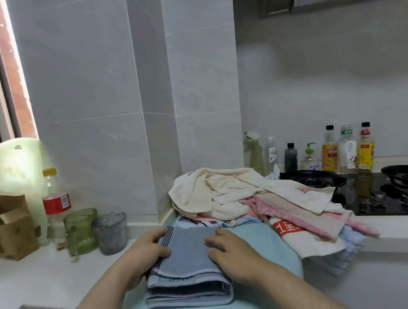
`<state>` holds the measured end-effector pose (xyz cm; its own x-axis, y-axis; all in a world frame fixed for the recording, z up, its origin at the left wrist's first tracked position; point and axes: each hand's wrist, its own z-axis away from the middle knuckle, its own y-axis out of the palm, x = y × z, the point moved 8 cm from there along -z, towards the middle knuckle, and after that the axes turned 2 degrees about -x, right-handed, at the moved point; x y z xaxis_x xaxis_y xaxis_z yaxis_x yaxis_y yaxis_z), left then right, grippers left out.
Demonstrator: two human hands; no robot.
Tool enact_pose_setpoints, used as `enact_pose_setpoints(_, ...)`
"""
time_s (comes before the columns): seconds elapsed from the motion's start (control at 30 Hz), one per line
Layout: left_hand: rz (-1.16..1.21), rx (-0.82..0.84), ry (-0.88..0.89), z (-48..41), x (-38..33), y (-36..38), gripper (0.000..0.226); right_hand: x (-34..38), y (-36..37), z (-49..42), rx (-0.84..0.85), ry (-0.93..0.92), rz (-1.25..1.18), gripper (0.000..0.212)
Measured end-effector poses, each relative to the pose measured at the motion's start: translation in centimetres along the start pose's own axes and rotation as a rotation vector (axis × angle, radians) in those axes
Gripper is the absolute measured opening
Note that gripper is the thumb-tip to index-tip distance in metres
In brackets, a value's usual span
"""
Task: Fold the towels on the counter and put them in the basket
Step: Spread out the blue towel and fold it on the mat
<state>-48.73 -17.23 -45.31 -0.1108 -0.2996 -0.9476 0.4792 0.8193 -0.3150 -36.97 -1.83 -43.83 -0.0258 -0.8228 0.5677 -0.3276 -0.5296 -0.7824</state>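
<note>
The blue towel (187,256) lies folded in thick layers at the near edge of the counter (33,278), on a pale green cloth (267,239). The left hand (143,254) grips its striped left edge, and the right hand (229,252) rests with loosely straight fingers on its top right. Just beyond and to the right sits the heap of unfolded towels (228,192), part of it hanging over the counter's edge; no basket is in view. Lifted by one edge alone, the layers would likely slide open, and a careless sweep to the right could drag the overhanging heap down.
</note>
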Motion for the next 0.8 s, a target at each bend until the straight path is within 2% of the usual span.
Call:
enact_pose_setpoints(0.1,-0.260,0.003,0.035,0.1,1.7,-1.1,0.059,-0.1,2.2,-0.7,0.121,0.032,0.066,0.042)
enact_pose_setpoints(0.2,-0.414,0.002,0.099,0.4,1.4,-0.8,0.052,-1.0,3.5,-1.2,0.208,0.038,0.147,0.048)
enact_pose_setpoints(0.3,-0.788,-0.046,0.175,-0.5,0.8,-0.8,0.070,-2.5,4.3,-0.9,0.286,0.043,0.269,0.051)
enact_pose_setpoints(0.37,-0.982,-0.095,0.261,-1.0,-0.4,-0.4,0.071,-3.1,4.5,-0.8,0.297,0.045,0.296,0.051)
enact_pose_setpoints(0.47,-1.046,0.064,0.339,-1.7,-0.5,2.6,0.061,-3.0,4.5,-0.6,0.262,0.052,0.255,0.052)
enact_pose_setpoints(0.57,-1.060,0.191,0.229,-2.6,2.4,4.2,0.063,-3.3,3.4,-0.2,0.106,0.166,-0.072,0.056)
enact_pose_setpoints(0.67,-1.073,0.190,0.227,-3.1,3.2,4.1,0.062,-4.9,1.5,-0.1,-0.092,0.439,-0.445,0.047)
enact_pose_setpoints(0.73,-1.084,0.183,0.235,-3.1,3.1,4.2,0.062,-5.4,1.7,-0.4,-0.085,0.607,-0.650,0.028)
enact_pose_setpoints(0.8,-1.062,0.170,0.233,-3.0,3.2,4.2,0.061,-4.8,2.1,-0.9,-0.059,0.694,-0.811,0.020)
